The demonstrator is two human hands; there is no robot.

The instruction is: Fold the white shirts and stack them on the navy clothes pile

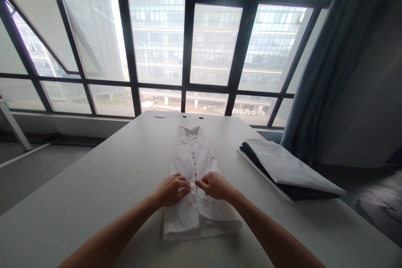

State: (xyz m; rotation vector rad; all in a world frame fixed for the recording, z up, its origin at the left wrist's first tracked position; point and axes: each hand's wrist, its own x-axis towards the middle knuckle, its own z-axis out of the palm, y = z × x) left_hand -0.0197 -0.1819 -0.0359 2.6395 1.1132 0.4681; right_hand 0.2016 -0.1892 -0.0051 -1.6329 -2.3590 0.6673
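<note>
A white shirt (188,155) lies front up on the table, its neck end pointing toward the windows and its hem toward me. Down its middle runs the front opening, with small marks along the edge. My left hand (174,189) rests on the left front panel, fingers curled and closed on the fabric beside the opening. On the other side, my right hand (215,185) is closed in a pinch at the edge of the right panel, thumb pointing to the opening. A narrow gap separates the two hands. The fabric under the fingers is partly hidden.
The white table (125,163) reaches to the windows. A stack of folded white and dark cloth (285,163) lies at the right edge. Flat white sheets (166,114) lie at the far end near two round holes. A grey-blue curtain (317,92) hangs at right.
</note>
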